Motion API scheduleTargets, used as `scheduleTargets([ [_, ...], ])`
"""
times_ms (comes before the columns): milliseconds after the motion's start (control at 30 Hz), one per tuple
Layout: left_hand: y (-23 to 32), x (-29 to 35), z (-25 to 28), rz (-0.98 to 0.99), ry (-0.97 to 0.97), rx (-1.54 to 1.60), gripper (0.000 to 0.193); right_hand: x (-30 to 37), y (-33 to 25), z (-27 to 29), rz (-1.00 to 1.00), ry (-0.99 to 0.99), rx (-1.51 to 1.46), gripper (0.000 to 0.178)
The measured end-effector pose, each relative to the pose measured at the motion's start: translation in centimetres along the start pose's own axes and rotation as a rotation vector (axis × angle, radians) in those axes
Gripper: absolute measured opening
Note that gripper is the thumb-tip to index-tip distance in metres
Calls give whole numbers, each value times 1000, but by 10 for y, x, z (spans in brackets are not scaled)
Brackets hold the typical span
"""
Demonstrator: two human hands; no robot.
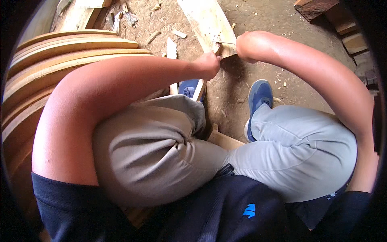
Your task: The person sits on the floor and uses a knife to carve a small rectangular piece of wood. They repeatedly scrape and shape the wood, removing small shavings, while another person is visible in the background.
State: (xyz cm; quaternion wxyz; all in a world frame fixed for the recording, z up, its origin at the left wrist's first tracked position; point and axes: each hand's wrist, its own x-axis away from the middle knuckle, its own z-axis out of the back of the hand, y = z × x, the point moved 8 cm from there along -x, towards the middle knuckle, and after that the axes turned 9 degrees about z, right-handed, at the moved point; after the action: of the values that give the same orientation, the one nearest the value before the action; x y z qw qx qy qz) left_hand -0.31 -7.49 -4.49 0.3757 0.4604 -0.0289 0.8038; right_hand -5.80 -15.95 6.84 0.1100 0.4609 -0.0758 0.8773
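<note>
My left hand (209,65) is closed in a fist around a narrow wooden strip (199,91). The strip's lower part slants down beside my left shoe, and a short end seems to show above the fist. My right hand (246,46) is closed too, close to the right of the left one. Between the two hands lies a dark, flat blade (229,57), which appears to come from the right fist; its handle is hidden by the fingers. Just beyond the hands, a long pale board (205,20) lies on the ground, its near end by the blade.
Several curved-looking planks (80,52) are stacked along the left. A pointed wood offcut (172,48) stands near my left shoe (187,87); my right shoe (260,97) is on the dirt floor (229,111). Wood chips are scattered about. More timber (354,43) lies at the far right.
</note>
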Motion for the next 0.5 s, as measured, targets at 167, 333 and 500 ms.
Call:
scheduleTargets([
  [167, 11, 4, 3, -104, -17, -96, 50, -22, 10, -11, -12, -50, 52, 25],
  [333, -1, -5, 2, -9, 37, -1, 51, -7, 9, -8, 78, -49, 40, 25],
  [500, -16, 7, 12, -23, 3, 62, 54, 2, 47, -2, -102, 246, -511, 41],
])
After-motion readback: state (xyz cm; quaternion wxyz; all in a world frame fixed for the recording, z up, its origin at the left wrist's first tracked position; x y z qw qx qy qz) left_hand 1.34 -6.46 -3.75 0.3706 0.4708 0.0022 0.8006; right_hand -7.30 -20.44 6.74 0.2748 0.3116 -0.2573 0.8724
